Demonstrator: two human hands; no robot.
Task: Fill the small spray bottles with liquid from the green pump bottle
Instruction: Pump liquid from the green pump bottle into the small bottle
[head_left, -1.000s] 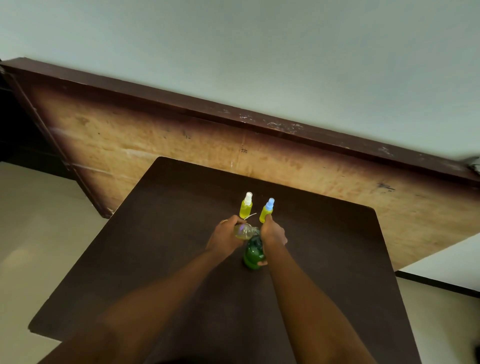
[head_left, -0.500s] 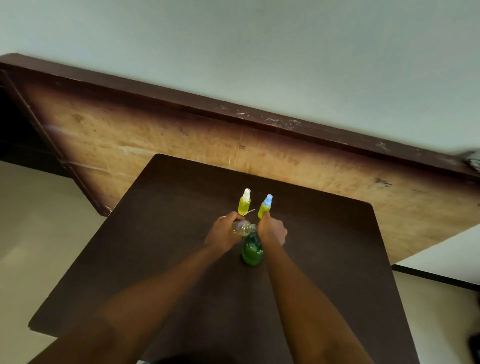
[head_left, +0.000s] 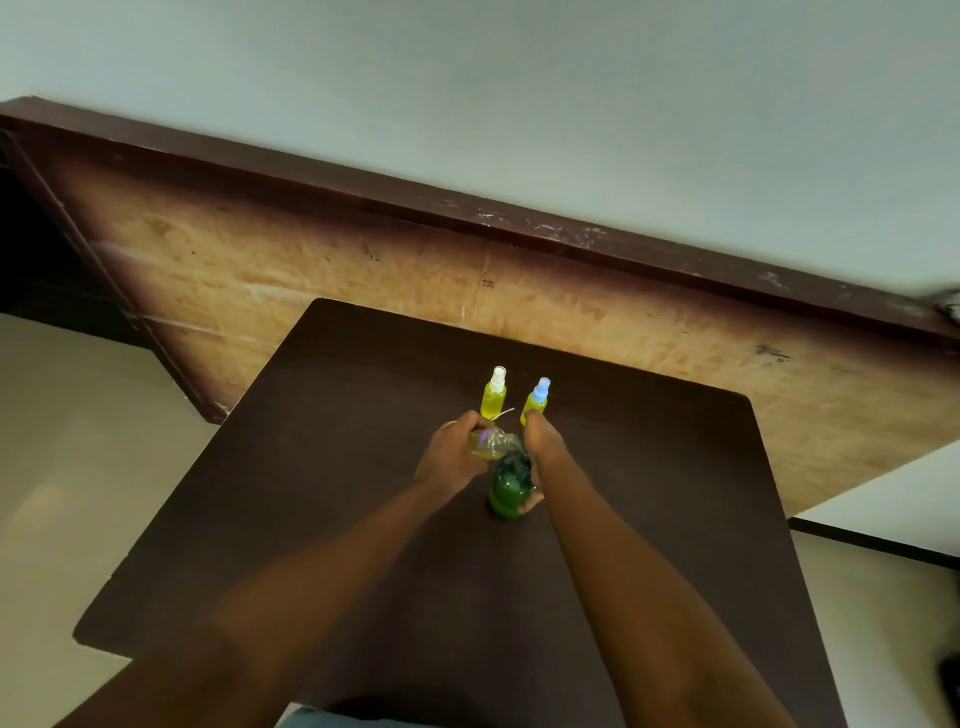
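The green pump bottle (head_left: 510, 488) stands on the dark table (head_left: 322, 467), and my right hand (head_left: 540, 454) is wrapped around its top and far side. My left hand (head_left: 451, 457) holds a small clear spray bottle (head_left: 488, 442), tilted on its side with a little yellowish liquid in it, its mouth against the pump bottle's top. Just behind my hands stand two small spray bottles full of yellow liquid: one with a white cap (head_left: 493, 394), one with a blue cap (head_left: 536, 399). A thin white tube (head_left: 505, 412) lies beside the white-capped one.
A long wooden board (head_left: 311, 270) with a dark top edge leans along the wall behind the table. Pale floor shows to the left (head_left: 78, 467) and right of the table. A white surface (head_left: 893, 509) juts in at the right.
Both hands stay on the same bottles. The view has shifted slightly, and my right hand has slid lower around the green bottle's side.
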